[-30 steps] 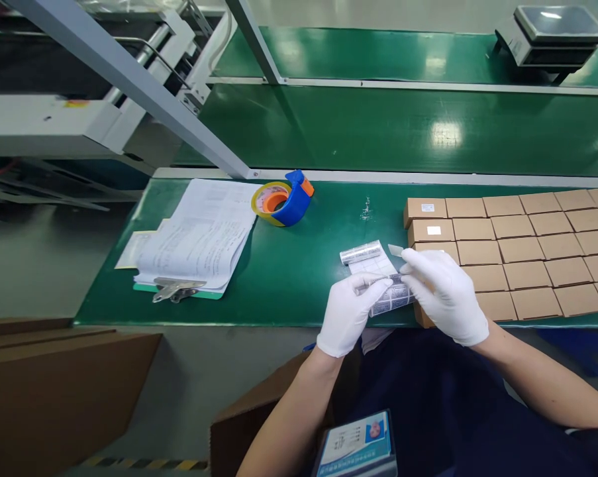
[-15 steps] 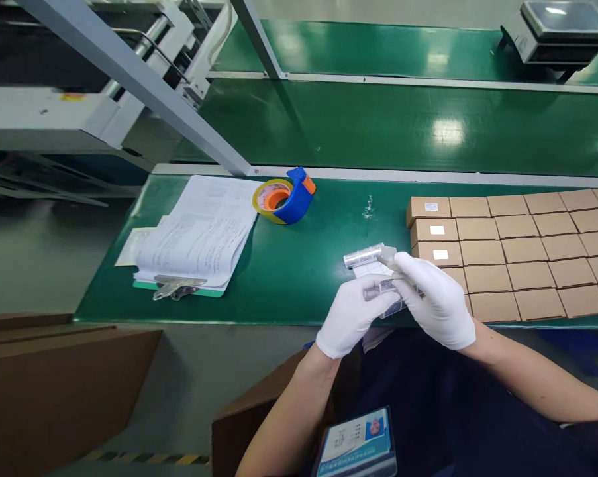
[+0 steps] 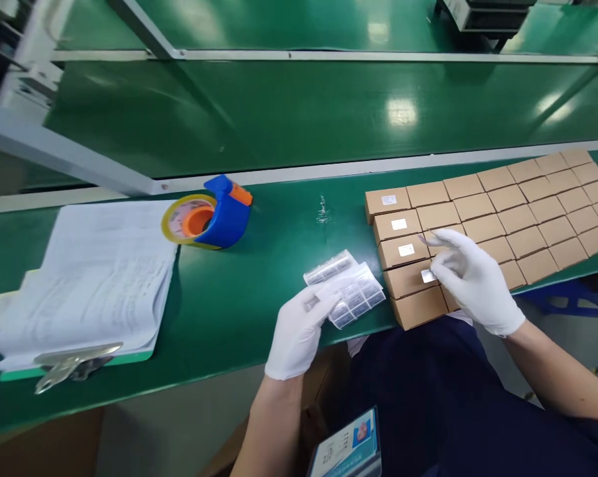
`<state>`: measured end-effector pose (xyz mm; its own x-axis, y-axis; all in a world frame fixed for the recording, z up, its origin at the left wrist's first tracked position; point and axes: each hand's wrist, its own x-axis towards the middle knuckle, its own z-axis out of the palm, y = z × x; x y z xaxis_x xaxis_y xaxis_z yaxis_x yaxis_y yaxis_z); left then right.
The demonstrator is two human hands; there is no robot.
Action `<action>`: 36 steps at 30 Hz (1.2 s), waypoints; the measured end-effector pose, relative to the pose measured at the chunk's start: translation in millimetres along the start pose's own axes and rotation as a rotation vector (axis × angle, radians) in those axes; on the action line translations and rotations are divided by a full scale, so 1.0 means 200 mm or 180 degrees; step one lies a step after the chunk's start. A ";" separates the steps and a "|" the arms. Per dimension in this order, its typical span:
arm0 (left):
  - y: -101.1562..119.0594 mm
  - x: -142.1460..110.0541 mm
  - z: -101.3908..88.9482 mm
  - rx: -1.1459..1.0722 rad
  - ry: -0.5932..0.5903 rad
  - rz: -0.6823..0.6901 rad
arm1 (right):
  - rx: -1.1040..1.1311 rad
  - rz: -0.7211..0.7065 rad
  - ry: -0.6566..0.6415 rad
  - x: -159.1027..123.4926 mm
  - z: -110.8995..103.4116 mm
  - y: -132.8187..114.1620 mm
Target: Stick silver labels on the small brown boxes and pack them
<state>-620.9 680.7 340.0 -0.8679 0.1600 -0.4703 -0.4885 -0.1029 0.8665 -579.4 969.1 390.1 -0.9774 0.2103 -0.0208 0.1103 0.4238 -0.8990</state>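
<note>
Both my hands wear white gloves. My left hand [image 3: 301,324] is closed on a curled sheet of small printed labels [image 3: 351,291] near the front edge of the green table [image 3: 279,265]. My right hand [image 3: 470,278] presses a small white label [image 3: 428,276] with thumb and forefinger onto the fourth brown cardboard box [image 3: 408,278] of the leftmost column; its other fingers are spread. The three boxes behind it, one being box [image 3: 400,225], each carry a white label. Rows of similar small boxes [image 3: 527,205] stretch to the right.
A blue and orange tape dispenser [image 3: 212,215] sits left of centre. A clipboard with a thick stack of papers [image 3: 85,278] lies at the left. A green conveyor belt [image 3: 303,112] runs behind the table. A badge [image 3: 346,447] hangs at my chest.
My right hand peeled a label from the sheet and moved right, onto the fourth box. My left hand stayed on the label sheet. The view shifted right and down.
</note>
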 end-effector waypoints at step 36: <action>-0.14 0.08 -0.03 -0.0246 0.0142 -0.0119 | -0.0782 0.0177 -0.0355 -0.17 -0.09 0.02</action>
<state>-620.7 679.4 307.2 -0.8512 0.1213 -0.5107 -0.5247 -0.1735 0.8334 -543.1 979.1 393.9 -0.9810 0.1466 -0.1273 0.1914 0.6182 -0.7624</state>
